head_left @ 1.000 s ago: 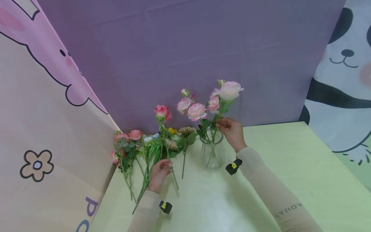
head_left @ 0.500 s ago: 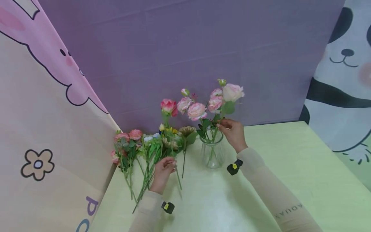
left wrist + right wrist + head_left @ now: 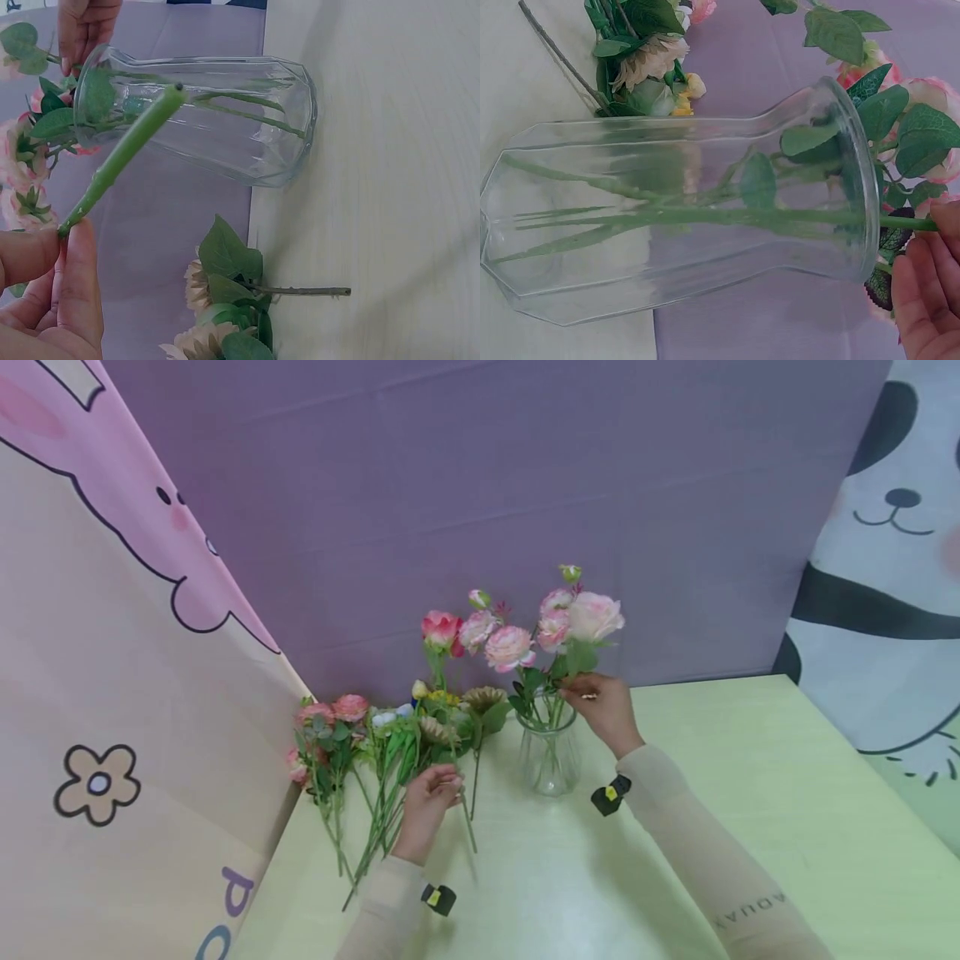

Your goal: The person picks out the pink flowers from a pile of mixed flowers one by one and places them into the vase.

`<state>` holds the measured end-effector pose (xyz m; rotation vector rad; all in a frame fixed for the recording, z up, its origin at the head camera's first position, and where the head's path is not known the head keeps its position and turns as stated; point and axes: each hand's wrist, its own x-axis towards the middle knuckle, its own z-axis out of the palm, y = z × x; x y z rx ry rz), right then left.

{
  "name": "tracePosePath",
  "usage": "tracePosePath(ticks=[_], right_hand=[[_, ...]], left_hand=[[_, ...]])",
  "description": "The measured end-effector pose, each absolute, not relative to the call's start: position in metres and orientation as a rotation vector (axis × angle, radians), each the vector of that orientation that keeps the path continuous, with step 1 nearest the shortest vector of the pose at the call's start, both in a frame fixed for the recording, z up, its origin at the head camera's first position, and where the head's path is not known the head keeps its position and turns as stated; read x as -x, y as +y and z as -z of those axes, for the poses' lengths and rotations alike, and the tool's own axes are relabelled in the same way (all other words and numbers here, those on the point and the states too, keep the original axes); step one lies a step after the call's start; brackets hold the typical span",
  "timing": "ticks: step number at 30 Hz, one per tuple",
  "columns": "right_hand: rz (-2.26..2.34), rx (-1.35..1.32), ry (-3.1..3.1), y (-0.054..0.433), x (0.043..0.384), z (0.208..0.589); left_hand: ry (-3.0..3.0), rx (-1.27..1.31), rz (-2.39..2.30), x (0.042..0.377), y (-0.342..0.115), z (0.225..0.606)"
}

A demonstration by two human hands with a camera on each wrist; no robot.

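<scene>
The left hand (image 3: 429,808) pinches the stem of a red flower (image 3: 442,631) between thumb and fingers, low on the stem, with the bloom up and leaning left and the cut end pointing down. It is near the vase, to its left and apart from it. The right hand (image 3: 611,708) pinches a green stem (image 3: 911,223) just above the rim of the glass vase (image 3: 551,764); the stem runs down inside, and the pale pink rose (image 3: 595,617) stands above that hand. The vase stands upright on the table (image 3: 750,793), with other pink flowers (image 3: 509,648) in it. The flowers look light, with fairly stiff stems that should bend a little, and soft petals that would crush if squeezed, so the bare stem seems the best place to hold. The vase is probably slippery and breakable, best steadied around its body. Farther left lie pink blooms (image 3: 350,708), long green stems (image 3: 382,814) and a beige flower (image 3: 483,697).
</scene>
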<state>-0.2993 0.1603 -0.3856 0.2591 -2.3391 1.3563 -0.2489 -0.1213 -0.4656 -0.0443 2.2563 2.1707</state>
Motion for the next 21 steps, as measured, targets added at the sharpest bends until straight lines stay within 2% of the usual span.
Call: tracePosePath(ticks=[14, 21], right_hand=[[-1.654, -0.053, -2.236, 0.168, 0.297, 0.392], [-1.823, -0.037, -2.145, 0.172, 0.297, 0.395]], left_hand=[[2.268, -0.019, -2.245, 0.245, -0.113, 0.460], [2.300, -0.034, -2.273, 0.241, -0.106, 0.450]])
